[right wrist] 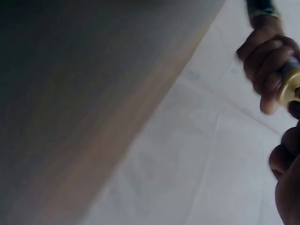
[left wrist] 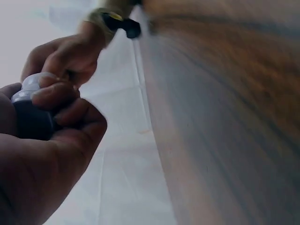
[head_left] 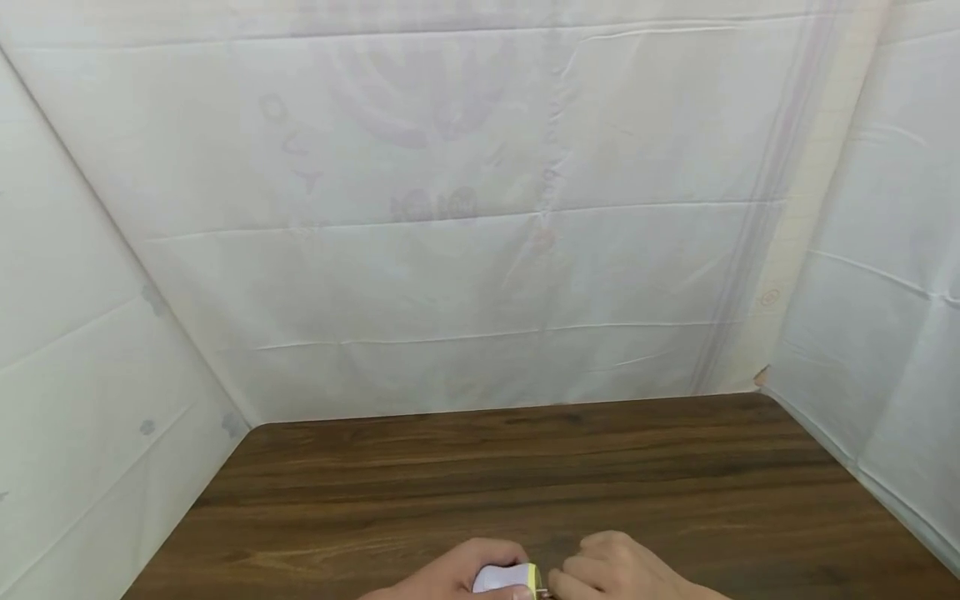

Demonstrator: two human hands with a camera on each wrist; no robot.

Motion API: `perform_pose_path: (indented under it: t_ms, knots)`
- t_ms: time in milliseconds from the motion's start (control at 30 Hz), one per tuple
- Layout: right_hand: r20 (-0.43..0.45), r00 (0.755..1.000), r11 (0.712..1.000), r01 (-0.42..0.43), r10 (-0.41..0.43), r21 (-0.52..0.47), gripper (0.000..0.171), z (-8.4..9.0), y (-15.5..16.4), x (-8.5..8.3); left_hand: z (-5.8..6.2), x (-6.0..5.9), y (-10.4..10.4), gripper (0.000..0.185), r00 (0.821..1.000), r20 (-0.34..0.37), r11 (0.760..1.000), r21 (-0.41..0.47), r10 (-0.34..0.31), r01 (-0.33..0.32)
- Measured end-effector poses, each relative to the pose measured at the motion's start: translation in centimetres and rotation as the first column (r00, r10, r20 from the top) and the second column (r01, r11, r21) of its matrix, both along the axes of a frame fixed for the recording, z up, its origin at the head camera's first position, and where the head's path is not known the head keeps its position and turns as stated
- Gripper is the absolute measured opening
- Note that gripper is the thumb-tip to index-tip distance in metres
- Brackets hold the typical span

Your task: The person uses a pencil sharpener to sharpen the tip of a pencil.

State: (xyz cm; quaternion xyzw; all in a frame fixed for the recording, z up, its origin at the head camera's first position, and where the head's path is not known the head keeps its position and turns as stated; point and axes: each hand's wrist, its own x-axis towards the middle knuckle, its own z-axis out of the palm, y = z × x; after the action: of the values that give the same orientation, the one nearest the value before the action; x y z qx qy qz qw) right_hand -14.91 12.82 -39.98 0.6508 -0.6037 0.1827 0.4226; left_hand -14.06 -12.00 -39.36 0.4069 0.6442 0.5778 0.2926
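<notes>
At the bottom edge of the head view, both hands meet over the near side of a dark wooden table (head_left: 525, 467). My left hand (head_left: 461, 575) is curled round a small white object (head_left: 502, 577) with a yellow-green band at its right end. My right hand (head_left: 600, 571), fingers curled, pinches at that banded end. In the left wrist view the left hand (left wrist: 51, 154) grips the object (left wrist: 28, 117), which looks dark there with a pale top, and the right hand (left wrist: 65, 56) reaches its top. The right wrist view shows the yellow band (right wrist: 289, 89) between both hands. Most of the object is hidden.
White creased sheets (head_left: 465, 208) wall in the table at the back and on both sides. The wooden tabletop stretches away from the hands to the back sheet. A strap with a black piece (left wrist: 126, 26) sits on the right wrist.
</notes>
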Motion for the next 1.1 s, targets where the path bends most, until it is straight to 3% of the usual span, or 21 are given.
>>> perform_pose_path:
  t_ms: [100, 167, 200, 233, 300, 367, 400, 433, 467, 500, 567, 633, 700, 767, 800, 867, 933, 967, 1000, 1033, 1100]
  knots:
    - [0.321, 0.947, 0.999, -0.002, -0.013, 0.044, 0.021, -0.6, 0.2, 0.7, 0.4, 0.0, -0.4, 0.025, 0.964, -0.259, 0.992, -0.089, 0.065, -0.091]
    - [0.593, 0.804, 0.998, -0.061, 0.030, 0.033, 0.019, -0.8, 0.3, 1.2, 0.6, 0.2, -0.6, 0.035, 0.866, -0.495, 0.975, -0.141, 0.079, -0.170]
    - [0.740, 0.671, 0.995, -0.099, 0.046, 0.027, 0.017, -0.7, 0.4, 1.4, 0.5, 0.2, -0.7, 0.041, 0.774, -0.630, 0.969, -0.138, 0.072, -0.203]
    - [0.870, 0.489, 0.990, -0.142, 0.062, 0.009, 0.013, -0.4, 0.5, 1.6, 0.5, 0.2, -0.8, 0.047, 0.641, -0.765, 0.961, -0.127, 0.063, -0.246]
    - [0.989, 0.120, 0.980, -0.188, 0.086, -0.062, 0.013, 0.0, 0.7, 1.7, 0.3, 0.3, -0.6, 0.045, 0.327, -0.944, 0.955, -0.070, 0.029, -0.289]
    - [0.983, -0.167, 0.974, -0.200, 0.072, -0.105, 0.022, 0.4, 0.9, 1.5, 0.0, 0.1, -0.4, 0.041, 0.003, -0.999, 0.956, 0.038, 0.041, -0.290]
    - [0.964, -0.263, 0.975, -0.201, 0.044, -0.099, 0.027, 0.6, 1.1, 1.5, -0.1, 0.1, -0.3, 0.041, -0.104, -0.994, 0.955, 0.069, 0.040, -0.290]
    - [0.952, -0.304, 0.971, -0.218, 0.025, -0.095, 0.030, 0.6, 1.2, 1.3, 0.0, 0.2, -0.2, 0.042, -0.174, -0.984, 0.952, 0.088, 0.037, -0.294]
    - [0.950, -0.313, 0.968, -0.234, 0.010, -0.088, 0.031, 0.6, 1.3, 1.1, 0.0, 0.2, -0.1, 0.045, -0.213, -0.976, 0.951, 0.102, 0.040, -0.291]
    - [0.948, -0.317, 0.967, -0.243, -0.006, -0.075, 0.032, 0.7, 1.4, 1.1, 0.0, 0.1, 0.0, 0.045, -0.209, -0.977, 0.953, 0.105, 0.046, -0.283]
    - [0.958, -0.288, 0.966, -0.249, -0.011, -0.064, 0.029, 0.8, 1.7, 1.1, 0.0, 0.0, -0.1, 0.045, -0.125, -0.990, 0.955, 0.092, 0.058, -0.281]
    - [0.977, -0.214, 0.973, -0.225, 0.007, -0.056, 0.021, 1.0, 1.8, 1.1, 0.1, -0.1, -0.3, 0.050, -0.015, -0.997, 0.956, 0.078, 0.077, -0.284]
    - [0.995, -0.097, 0.983, -0.181, 0.018, -0.035, 0.011, 1.1, 1.8, 1.3, 0.2, -0.2, -0.5, 0.054, 0.069, -0.992, 0.953, 0.080, 0.104, -0.293]
    - [0.997, 0.068, 0.991, -0.136, 0.021, -0.012, 0.005, 1.1, 1.7, 1.4, 0.3, 0.0, -0.6, 0.051, 0.130, -0.982, 0.943, 0.090, 0.138, -0.321]
    - [0.982, 0.187, 0.994, -0.107, 0.018, 0.002, 0.007, 1.0, 1.5, 1.4, 0.4, 0.1, -0.6, 0.048, 0.156, -0.976, 0.937, 0.093, 0.153, -0.337]
    - [0.864, 0.503, 0.998, -0.061, 0.014, 0.019, 0.010, 0.9, 1.2, 1.2, 0.7, 0.3, -0.5, 0.041, 0.240, -0.954, 0.927, 0.084, 0.182, -0.366]
    - [0.561, 0.828, 1.000, 0.003, 0.002, -0.009, 0.005, 0.8, 0.7, 0.6, 1.0, 0.5, -0.6, 0.036, 0.364, -0.910, 0.929, 0.054, 0.197, -0.367]
    - [0.366, 0.930, 0.998, 0.040, -0.017, -0.057, 0.002, 0.8, 0.5, 0.3, 1.2, 0.6, -0.6, 0.034, 0.439, -0.877, 0.934, 0.030, 0.195, -0.356]
    - [0.181, 0.983, 0.991, 0.061, -0.039, -0.118, 0.005, 0.9, 0.3, -0.1, 1.4, 0.5, -0.6, 0.032, 0.526, -0.829, 0.940, -0.002, 0.189, -0.341]
    - [0.031, 0.998, 0.983, 0.064, -0.059, -0.173, 0.009, 1.0, 0.2, -0.4, 1.5, 0.5, -0.6, 0.029, 0.617, -0.766, 0.948, -0.033, 0.180, -0.318]
    - [-0.139, 0.988, 0.975, 0.037, -0.069, -0.221, 0.014, 1.2, 0.1, -0.9, 1.7, 0.3, -0.6, 0.021, 0.780, -0.606, 0.965, -0.077, 0.154, -0.250]
